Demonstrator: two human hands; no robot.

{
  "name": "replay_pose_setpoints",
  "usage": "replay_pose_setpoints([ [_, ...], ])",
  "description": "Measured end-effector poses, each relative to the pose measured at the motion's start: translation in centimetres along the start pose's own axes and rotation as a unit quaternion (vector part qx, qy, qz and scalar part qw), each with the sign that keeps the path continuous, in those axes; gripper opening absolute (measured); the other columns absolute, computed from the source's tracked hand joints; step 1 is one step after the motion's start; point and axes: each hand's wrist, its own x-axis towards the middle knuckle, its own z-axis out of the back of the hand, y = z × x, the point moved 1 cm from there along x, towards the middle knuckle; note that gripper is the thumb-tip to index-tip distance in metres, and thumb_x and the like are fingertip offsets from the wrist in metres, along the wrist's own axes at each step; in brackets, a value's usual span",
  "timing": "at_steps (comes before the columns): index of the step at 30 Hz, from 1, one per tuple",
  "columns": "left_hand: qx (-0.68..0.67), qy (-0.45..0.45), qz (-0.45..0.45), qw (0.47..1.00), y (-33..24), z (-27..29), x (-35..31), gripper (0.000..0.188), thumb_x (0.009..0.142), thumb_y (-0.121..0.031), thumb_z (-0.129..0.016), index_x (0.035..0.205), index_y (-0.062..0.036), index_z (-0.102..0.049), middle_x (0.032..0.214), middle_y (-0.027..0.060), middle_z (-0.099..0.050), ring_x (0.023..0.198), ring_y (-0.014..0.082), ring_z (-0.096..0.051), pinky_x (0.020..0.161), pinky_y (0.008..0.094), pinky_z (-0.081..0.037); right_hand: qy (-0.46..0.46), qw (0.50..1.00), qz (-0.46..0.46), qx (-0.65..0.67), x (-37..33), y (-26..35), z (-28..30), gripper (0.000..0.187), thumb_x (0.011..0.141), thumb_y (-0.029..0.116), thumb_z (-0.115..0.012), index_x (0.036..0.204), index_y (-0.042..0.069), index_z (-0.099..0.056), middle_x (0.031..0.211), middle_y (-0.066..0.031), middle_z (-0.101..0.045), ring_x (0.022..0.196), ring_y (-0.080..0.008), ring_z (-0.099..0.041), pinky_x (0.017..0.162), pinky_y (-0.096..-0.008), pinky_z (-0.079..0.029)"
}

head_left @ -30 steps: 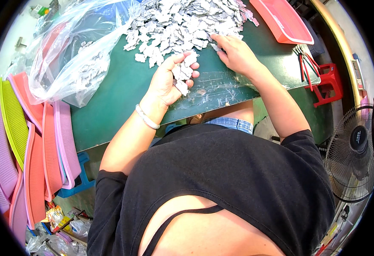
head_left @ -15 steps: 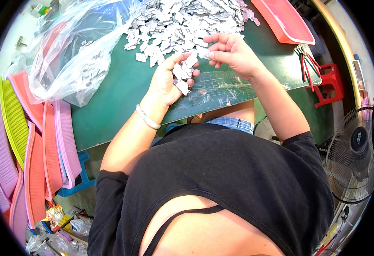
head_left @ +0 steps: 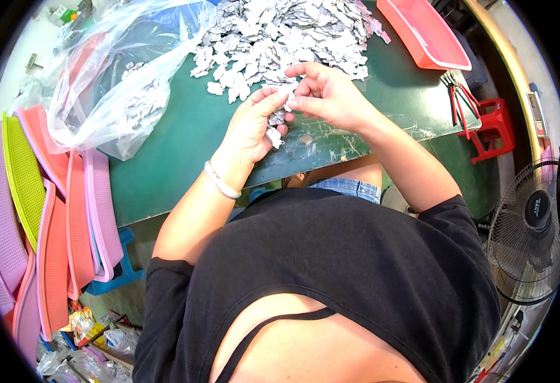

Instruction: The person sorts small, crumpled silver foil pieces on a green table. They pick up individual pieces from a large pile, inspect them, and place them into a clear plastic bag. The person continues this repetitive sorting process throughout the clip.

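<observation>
My left hand (head_left: 254,124) is closed around several small, flat, whitish-grey pieces (head_left: 273,136) with irregular outlines. They stick out between its palm and fingers. My right hand (head_left: 331,96) meets it at the thumb, pinching one pale piece (head_left: 291,96) at the fingertips; fingers hide much of that piece. Just beyond both hands, a wide heap of the same flat pieces (head_left: 299,38) covers the far part of the green table (head_left: 178,147).
Left on the table lies a clear plastic bag (head_left: 120,96) with more pieces inside. Stacked colourful plastic baskets (head_left: 50,249) stand at the left. A red basket (head_left: 423,32), red-handled pliers (head_left: 462,102), a red stool (head_left: 490,131) and a fan (head_left: 535,210) are on the right.
My right hand has moved left and slightly nearer, from the heap's edge to my left hand, bringing a pale piece. My left thumb now presses over the held pieces.
</observation>
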Motion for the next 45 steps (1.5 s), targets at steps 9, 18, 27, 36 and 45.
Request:
replay_pose_setpoints([
  [9,0.210,-0.082,-0.376,0.899,-15.8,1.9,-1.6,0.008,0.080,-0.012,-0.061,0.084,-0.0061,-0.057,0.076,0.0039,-0.060,0.064,0.0116,-0.057,0.047,0.0202,-0.042,-0.186,0.911,0.138,-0.341,3.5,-2.8,5.3,0.037,0.076,0.006,-0.056,0.112,0.002,-0.048,0.082,-0.0057,-0.059,0.060,-0.0131,-0.052,0.059,-0.0268,-0.044],
  [18,0.777,-0.275,-0.388,0.413,-22.4,4.9,-3.3,0.032,0.073,-0.030,-0.065,0.095,-0.0066,-0.063,0.093,0.0107,-0.062,0.089,0.0235,-0.058,0.078,0.0320,-0.044,-0.106,0.791,0.212,-0.564,7.4,-2.7,4.7,0.053,0.067,-0.003,-0.054,0.118,0.007,-0.045,0.101,-0.0075,-0.057,0.094,-0.0264,-0.050,0.081,-0.0340,-0.042],
  [27,0.399,-0.048,-0.256,0.879,-9.0,1.4,-2.0,0.027,0.086,-0.025,-0.053,0.098,-0.0010,-0.059,0.086,0.0104,-0.061,0.076,0.0170,-0.059,0.068,0.0254,-0.046,-0.121,0.867,0.250,-0.414,7.1,-2.8,4.6,0.049,0.070,-0.004,-0.053,0.116,0.010,-0.048,0.081,-0.0067,-0.056,0.077,-0.0233,-0.053,0.070,-0.0318,-0.044],
  [36,-0.107,0.120,0.063,0.985,-1.5,0.6,0.6,0.042,0.093,-0.029,-0.033,0.109,0.0090,-0.044,0.106,0.0231,-0.052,0.098,0.0332,-0.054,0.086,0.0414,-0.046,-0.043,0.883,0.325,-0.337,3.2,-0.8,0.9,0.048,0.071,0.002,-0.059,0.117,0.009,-0.048,0.088,-0.0106,-0.057,0.082,-0.0281,-0.056,0.072,-0.0341,-0.046],
  [45,-0.029,0.064,-0.016,0.997,-2.0,0.6,-0.2,0.025,0.088,-0.002,-0.040,0.112,0.0037,-0.044,0.105,0.0179,-0.053,0.093,0.0260,-0.056,0.085,0.0364,-0.047,-0.094,0.856,0.179,-0.475,3.8,-3.6,2.7,0.046,0.071,0.005,-0.059,0.114,0.004,-0.046,0.095,-0.0132,-0.056,0.094,-0.0299,-0.051,0.080,-0.0372,-0.042],
])
